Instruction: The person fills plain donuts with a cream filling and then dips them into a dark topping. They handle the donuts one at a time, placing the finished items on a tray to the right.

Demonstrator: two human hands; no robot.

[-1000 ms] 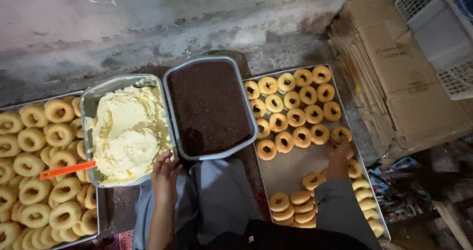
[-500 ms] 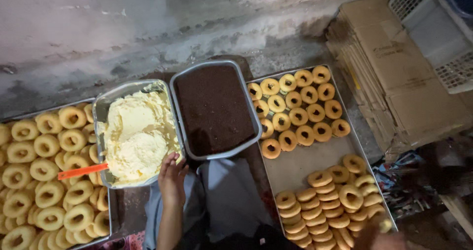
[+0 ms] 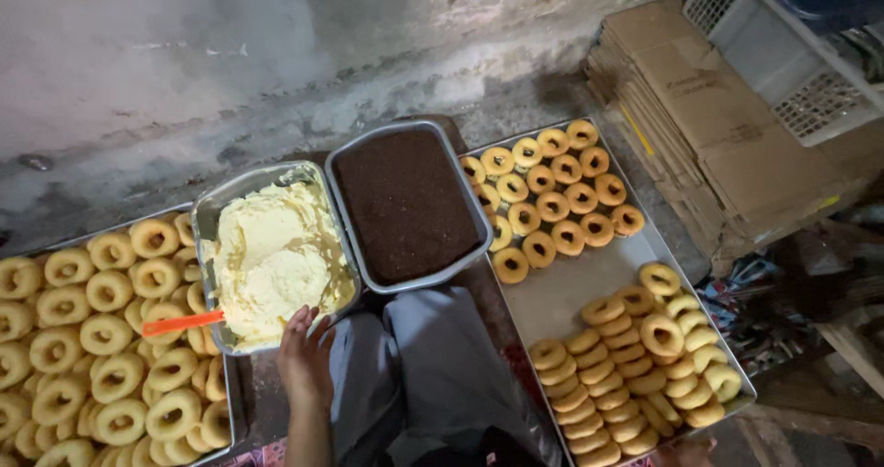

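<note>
My left hand point(image 3: 304, 356) rests with loose fingers against the near rim of a metal pan point(image 3: 208, 216) filled with pale yellow cream point(image 3: 276, 255). An orange-handled tool point(image 3: 180, 322) sticks out of the cream to the left of that hand. Only a sliver of my right hand point(image 3: 686, 450) shows at the bottom edge, next to the near corner of the right tray point(image 3: 571, 292); what it holds is hidden. A second pan holds a dark brown crumb point(image 3: 405, 204). My knees in grey trousers point(image 3: 424, 375) lie between the trays.
The left tray is packed with ring pastries point(image 3: 92, 338). The right tray has neat rows of rings point(image 3: 552, 200) at its far end and overlapping stacked rings point(image 3: 635, 356) near me. Flattened cardboard point(image 3: 718, 135) and white plastic crates point(image 3: 792, 52) stand at the right. A rough wall runs behind.
My right hand has drawn back from the middle of the right tray to the bottom edge of view. The stacked rings at the tray's near end have come into view. The left hand stays put.
</note>
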